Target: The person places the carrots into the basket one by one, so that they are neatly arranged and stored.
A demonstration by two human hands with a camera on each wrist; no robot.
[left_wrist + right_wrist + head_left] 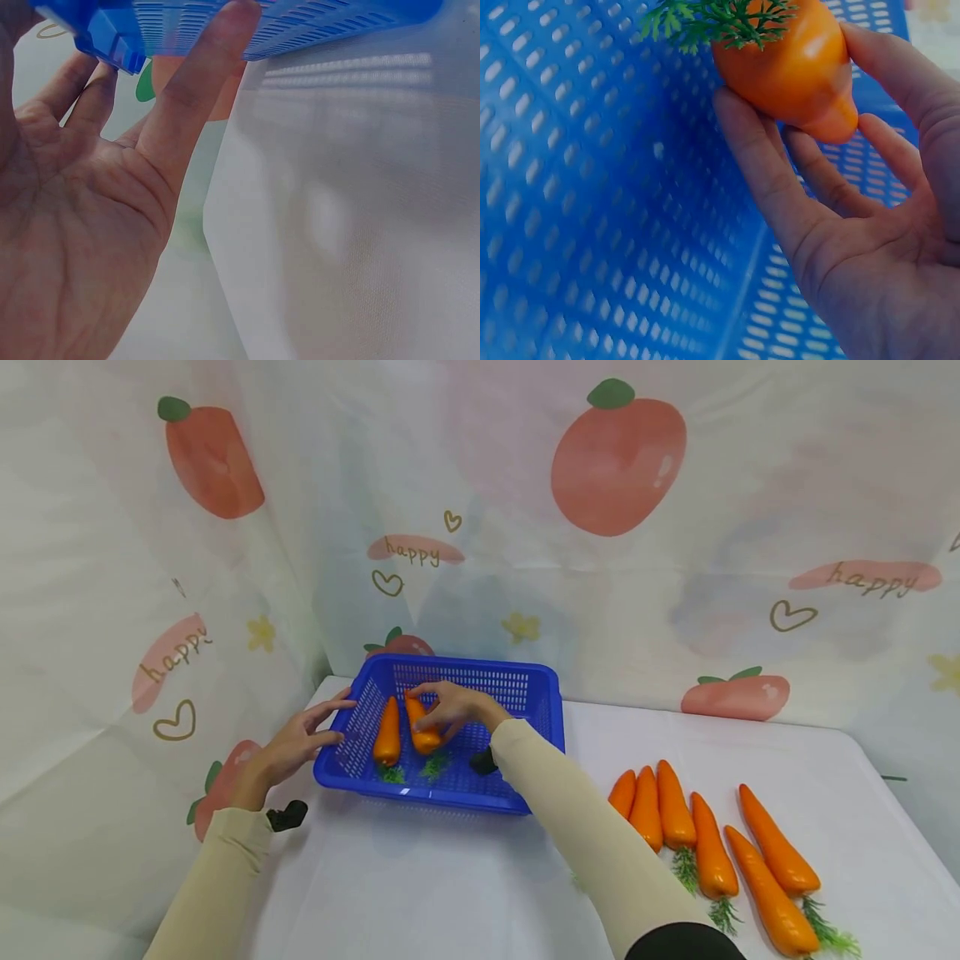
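Observation:
In the head view, my right hand (pixel 454 708) is inside a blue plastic basket (pixel 546 710), with thumb and fingers around an orange carrot (pixel 425 739). The right wrist view shows that carrot (pixel 795 71) between the thumb and fingers of the right hand (pixel 877 240), its green leafy top pointing away from the palm. Another carrot (pixel 387 735) lies to its left on the basket floor. At the basket's left side, my left hand (pixel 291 745) touches the edge with extended fingers. The left wrist view has the left thumb straight against the basket wall (pixel 330 30).
Several carrots (pixel 712 847) with green tops lie on the white table (pixel 420 885) at the right, partly behind the right sleeve. A printed cloth (pixel 495 485) hangs behind the table and along its left side.

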